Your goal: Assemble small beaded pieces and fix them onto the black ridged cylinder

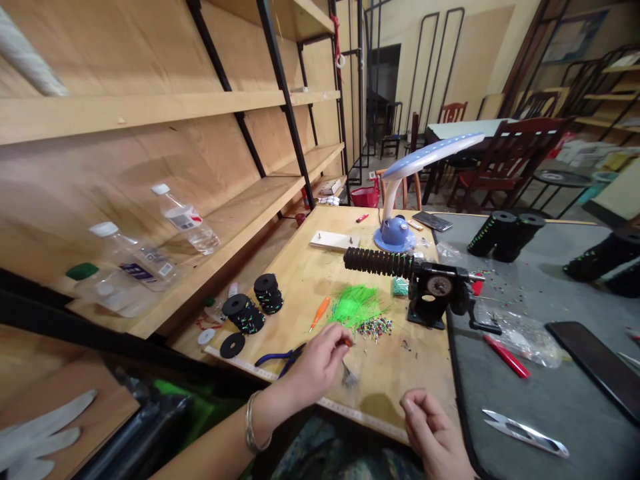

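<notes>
A small orange item [347, 342] is pinched in the fingertips of the left hand [320, 360] above a wooden table [400, 367]; what it is cannot be told. A grey tuft [349, 379] is seen just below. Blue-handled pliers [273, 358] are partly covered by that hand. The right hand [433, 430] is held loosely curled, its grip hidden. Bright green strands [356, 303] are heaped beside multicoloured beads [376, 325], between an orange-handled tool [320, 311] and a black cranked device [433, 297]. Silver snips [530, 435] are laid on a grey mat [480, 380]; clear bottles [187, 223] are kept on a shelf [240, 223].
</notes>
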Tool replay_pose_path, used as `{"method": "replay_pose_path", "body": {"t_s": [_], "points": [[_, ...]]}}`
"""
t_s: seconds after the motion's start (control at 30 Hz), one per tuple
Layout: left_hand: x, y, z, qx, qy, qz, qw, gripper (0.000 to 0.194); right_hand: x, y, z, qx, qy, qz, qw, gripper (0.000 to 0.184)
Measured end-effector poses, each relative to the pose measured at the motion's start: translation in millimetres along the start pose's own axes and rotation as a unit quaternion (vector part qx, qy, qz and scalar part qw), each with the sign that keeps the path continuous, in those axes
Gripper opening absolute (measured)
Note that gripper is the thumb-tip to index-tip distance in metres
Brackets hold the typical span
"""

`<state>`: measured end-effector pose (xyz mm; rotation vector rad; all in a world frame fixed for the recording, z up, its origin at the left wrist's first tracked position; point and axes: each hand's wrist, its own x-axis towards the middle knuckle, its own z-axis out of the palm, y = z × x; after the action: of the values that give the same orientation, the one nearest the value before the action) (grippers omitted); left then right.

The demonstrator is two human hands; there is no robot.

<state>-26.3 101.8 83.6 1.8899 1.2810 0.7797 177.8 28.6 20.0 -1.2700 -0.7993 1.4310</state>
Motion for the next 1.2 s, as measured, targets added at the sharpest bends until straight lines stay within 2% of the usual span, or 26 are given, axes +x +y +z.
{"method": "replay_pose_path", "body": {"t_s": [0.1,0.2,0.27,0.37,0.6,0.73,0.93,1.0,1.2], "points": [[-16,9,24.9,-0.18,-0.058,-0.101,0.977,0.005,1,-7,3,-0.036,-0.005,-0.035,0.999,0.043],[-32,9,55.1,-0.336,-0.085,-0.181,0.92,0.016,0,-7,4,-0.064,-0.007,-0.064,0.996,0.044],[-40,7,71.4,-0.391,-0.085,-0.206,0.893,0.024,-1,-4,4,-0.078,-0.003,-0.069,0.995,0.043],[-48,6,85.7,-0.416,-0.074,-0.225,0.878,0.031,-5,0,4,-0.09,-0.002,-0.058,0.994,0.046],[-51,5,91.6,-0.401,-0.057,-0.226,0.886,0.031,-9,6,1,-0.069,-0.018,-0.028,0.997,0.044],[-51,6,93.3,-0.407,-0.054,-0.237,0.881,0.032,-9,12,2,-0.045,-0.03,-0.011,0.998,0.04],[-50,6,95.3,-0.409,-0.051,-0.247,0.877,0.034,-8,14,5,-0.038,-0.013,-0.006,0.999,0.042],[-50,5,96.7,-0.426,-0.046,-0.258,0.866,0.035,-9,14,6,-0.031,-0.007,-0.003,1.0,0.043],[-52,1,104.4,-0.517,-0.031,-0.29,0.805,0.039,-10,16,6,-0.014,-0.004,0.009,1.0,0.044]]}}
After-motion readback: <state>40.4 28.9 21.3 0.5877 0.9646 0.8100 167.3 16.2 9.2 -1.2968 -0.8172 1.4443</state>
